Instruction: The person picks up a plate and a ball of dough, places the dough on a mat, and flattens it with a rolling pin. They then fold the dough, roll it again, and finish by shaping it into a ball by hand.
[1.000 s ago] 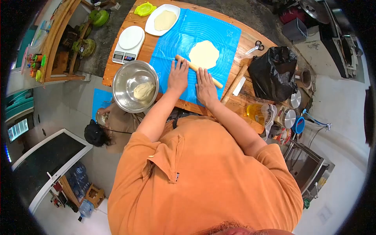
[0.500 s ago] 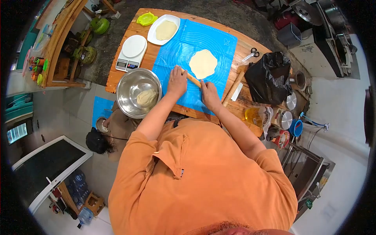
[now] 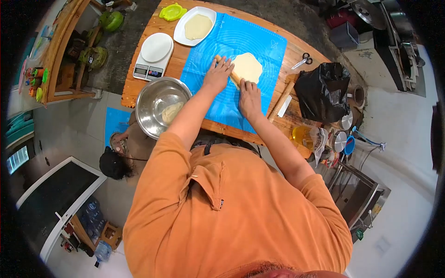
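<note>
Both hands flat, fingers spread, palms down on the pin (image 3: 234, 77) — left hand (image 3: 217, 76) on its far-left end, right hand (image 3: 249, 98) on the near-right end. Neither hand grips; they press and roll. Pin sits at the near edge of the dough (image 3: 247, 67), which lies on the blue mat (image 3: 222, 41), upper middle of the table (image 3: 162, 28).

Rolling well, as I judge it: keep pressure even across both palms, push from the near edge through the centre, ease off before the far edge so it doesn't thin out. Dough looks lopsided — turning it between passes should round it.

Containers:
- steel bowl (image 3: 150, 95), left of mat, holds a lump of dough
- white plate (image 3: 178, 30), far left of mat, holds one flat round
- scale (image 3: 153, 54) beside it, platform bare
- black bag (image 3: 322, 92) right of mat, contents hidden
</note>
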